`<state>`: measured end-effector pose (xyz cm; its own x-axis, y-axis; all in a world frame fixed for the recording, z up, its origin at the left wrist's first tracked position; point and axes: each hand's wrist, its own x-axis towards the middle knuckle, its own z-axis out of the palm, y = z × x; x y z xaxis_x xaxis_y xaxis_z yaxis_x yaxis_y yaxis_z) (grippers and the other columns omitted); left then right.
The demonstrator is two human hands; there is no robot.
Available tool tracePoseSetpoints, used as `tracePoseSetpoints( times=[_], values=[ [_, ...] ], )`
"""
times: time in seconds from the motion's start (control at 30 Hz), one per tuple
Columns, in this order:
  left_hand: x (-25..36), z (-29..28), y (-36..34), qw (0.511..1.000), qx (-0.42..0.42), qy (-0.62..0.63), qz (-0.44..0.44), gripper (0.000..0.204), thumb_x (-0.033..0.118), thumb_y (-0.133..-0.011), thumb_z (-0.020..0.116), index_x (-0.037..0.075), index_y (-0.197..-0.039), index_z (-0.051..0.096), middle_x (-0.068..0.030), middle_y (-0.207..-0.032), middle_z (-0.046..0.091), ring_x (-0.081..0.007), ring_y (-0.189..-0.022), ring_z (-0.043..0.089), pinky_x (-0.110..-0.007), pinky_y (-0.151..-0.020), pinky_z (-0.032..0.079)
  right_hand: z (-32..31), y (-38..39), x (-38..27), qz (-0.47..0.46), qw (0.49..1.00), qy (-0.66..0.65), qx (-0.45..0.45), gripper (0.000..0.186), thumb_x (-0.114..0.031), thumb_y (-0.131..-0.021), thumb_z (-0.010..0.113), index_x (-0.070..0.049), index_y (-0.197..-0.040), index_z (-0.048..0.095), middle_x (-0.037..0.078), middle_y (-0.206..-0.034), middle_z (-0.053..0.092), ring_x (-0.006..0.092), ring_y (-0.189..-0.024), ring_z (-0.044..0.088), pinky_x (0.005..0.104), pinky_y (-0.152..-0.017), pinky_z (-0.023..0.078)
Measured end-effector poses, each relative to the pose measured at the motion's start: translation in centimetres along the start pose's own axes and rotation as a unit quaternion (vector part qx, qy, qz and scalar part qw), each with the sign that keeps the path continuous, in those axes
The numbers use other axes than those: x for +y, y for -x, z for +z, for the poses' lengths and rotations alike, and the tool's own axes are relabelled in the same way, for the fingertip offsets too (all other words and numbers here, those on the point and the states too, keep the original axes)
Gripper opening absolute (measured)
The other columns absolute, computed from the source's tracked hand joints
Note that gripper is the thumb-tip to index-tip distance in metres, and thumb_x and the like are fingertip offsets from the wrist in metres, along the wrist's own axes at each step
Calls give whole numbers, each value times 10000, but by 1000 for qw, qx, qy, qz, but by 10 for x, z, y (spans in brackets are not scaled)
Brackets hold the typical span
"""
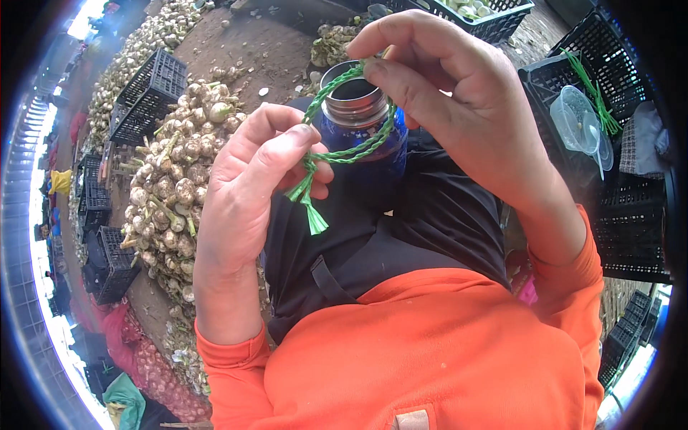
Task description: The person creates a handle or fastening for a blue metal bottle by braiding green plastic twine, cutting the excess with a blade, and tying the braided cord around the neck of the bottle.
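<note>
- Head view: we look down at a pair of bare hands holding a loop of twisted bright-green plastic cord (351,153) above the lap.
- The left hand (247,168) is partly curled, its thumb and fingers pinching the loop's lower left; just below them we see a knot and flat, frayed green ends.
- The right hand (459,100) is bent over from the upper right, thumb and forefinger pinched together on the top of the loop.
- Behind the loop we find an open blue bottle with a threaded, silvery metal neck (355,115), upright by the thighs; we cannot tell whether cord and bottle touch.
- Below we see black trousers (444,208) and an orange long-sleeved top (430,344).
- To the left we see a heap of pale, garlic-like bulbs (172,193) on brown ground, with a black slatted plastic crate (150,93) beside it.
- To the right we notice a clear plastic container (573,118) near a bundle of thin green strands (598,100).
</note>
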<state>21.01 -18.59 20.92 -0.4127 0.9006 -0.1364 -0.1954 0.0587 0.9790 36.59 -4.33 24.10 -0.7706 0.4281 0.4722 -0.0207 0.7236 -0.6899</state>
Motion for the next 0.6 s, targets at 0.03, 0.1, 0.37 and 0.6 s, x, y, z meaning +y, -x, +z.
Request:
tracePoseSetpoints(
  times=[0.03, 0.1, 0.37, 0.6],
  values=[
    [0, -1, 1, 1000, 0, 1, 1, 189, 187, -919, 560, 43, -1042, 565, -73, -862, 629, -112, -689, 619, -243, -580, 504, -3, 0, 1, -1, 1000, 0, -1, 172, 10, -893, 586, 15, -1064, 573, 51, -714, 620, 101, -593, 576, 231, -536, 458],
    [1, -5, 3, 1000, 0, 3, -8, 192, 185, -918, 562, 39, -1042, 567, -78, -863, 636, -123, -714, 641, -249, -591, 523, -11, 2, 3, -9, 996, -66, -67, 270, -54, -870, 640, 10, -1118, 557, 90, -822, 640, 149, -707, 624, 267, -628, 499],
    [7, -10, 3, 1000, -4, -5, 13, 168, 153, -889, 641, 35, -1008, 626, -29, -886, 653, -75, -763, 619, -216, -653, 511, 11, 26, 8, 68, 994, -80, -23, 234, -11, -861, 647, -24, -1093, 625, -29, -754, 527, 17, -625, 470, 178, -556, 392],
    [5, -2, 5, 998, -10, -53, 18, 252, 135, -886, 605, -8, -1093, 588, -69, -921, 637, -97, -775, 607, -237, -652, 497, 9, 38, 13, 90, 993, -54, -59, 261, 25, -847, 630, -9, -1105, 617, -3, -822, 564, 19, -655, 473, 190, -560, 394]
  ],
)
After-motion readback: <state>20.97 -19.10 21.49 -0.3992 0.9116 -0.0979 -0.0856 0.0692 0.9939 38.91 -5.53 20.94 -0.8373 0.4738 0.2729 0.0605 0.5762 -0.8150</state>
